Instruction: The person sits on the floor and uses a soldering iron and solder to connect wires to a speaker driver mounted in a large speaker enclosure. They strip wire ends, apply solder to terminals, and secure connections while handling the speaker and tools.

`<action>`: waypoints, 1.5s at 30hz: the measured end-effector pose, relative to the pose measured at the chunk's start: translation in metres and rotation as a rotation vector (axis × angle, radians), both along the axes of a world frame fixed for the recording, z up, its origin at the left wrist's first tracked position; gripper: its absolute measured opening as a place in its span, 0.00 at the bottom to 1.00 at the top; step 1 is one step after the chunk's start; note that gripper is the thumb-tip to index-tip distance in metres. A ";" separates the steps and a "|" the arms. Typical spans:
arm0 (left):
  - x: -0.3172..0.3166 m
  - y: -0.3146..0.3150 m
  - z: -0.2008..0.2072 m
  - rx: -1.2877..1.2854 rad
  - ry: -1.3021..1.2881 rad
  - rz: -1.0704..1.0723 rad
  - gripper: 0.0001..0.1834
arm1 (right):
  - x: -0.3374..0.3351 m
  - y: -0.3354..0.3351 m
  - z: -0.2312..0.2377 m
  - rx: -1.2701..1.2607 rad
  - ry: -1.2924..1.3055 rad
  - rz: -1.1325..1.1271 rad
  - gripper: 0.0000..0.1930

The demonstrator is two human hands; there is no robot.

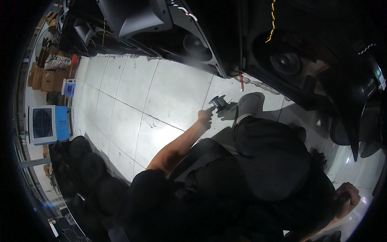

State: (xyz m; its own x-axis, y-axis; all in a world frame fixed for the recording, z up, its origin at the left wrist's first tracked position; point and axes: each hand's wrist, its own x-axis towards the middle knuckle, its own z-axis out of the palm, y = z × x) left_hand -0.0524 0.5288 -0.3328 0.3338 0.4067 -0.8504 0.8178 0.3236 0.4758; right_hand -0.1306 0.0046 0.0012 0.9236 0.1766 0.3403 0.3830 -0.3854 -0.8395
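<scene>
My left hand (204,117) reaches out low over the tiled floor, index finger extended and the other fingers curled. Its fingertips are at the near rim of a small dark spool (219,103), apparently pinching it; the thumb is hidden. A short thin end sticks out from the spool, and its shadow falls on the tiles beside my grey shoe (248,105). At the far right, beyond my knee, my right hand (347,197) is closed with curled fingers. Whatever it may hold is hidden.
Large black speaker cabinets (229,60) with exposed cones and twisted wires line the far side. A red and black wire (242,82) hangs near the shoe. Round black speaker parts (90,167) are grouped at left, by a blue and white air cooler (48,124) and cardboard boxes (48,80).
</scene>
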 end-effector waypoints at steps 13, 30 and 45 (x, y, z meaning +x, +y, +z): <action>0.036 -0.037 0.020 -0.015 -0.245 -0.012 0.27 | -0.016 0.001 -0.017 0.281 0.003 -0.236 0.20; 0.121 -0.042 0.263 0.432 -1.277 -0.322 0.25 | -0.163 -0.064 -0.155 -0.794 0.300 -1.103 0.11; 0.115 -0.143 0.339 0.516 -1.406 -0.618 0.18 | -0.149 -0.087 -0.342 -1.216 0.263 -0.365 0.27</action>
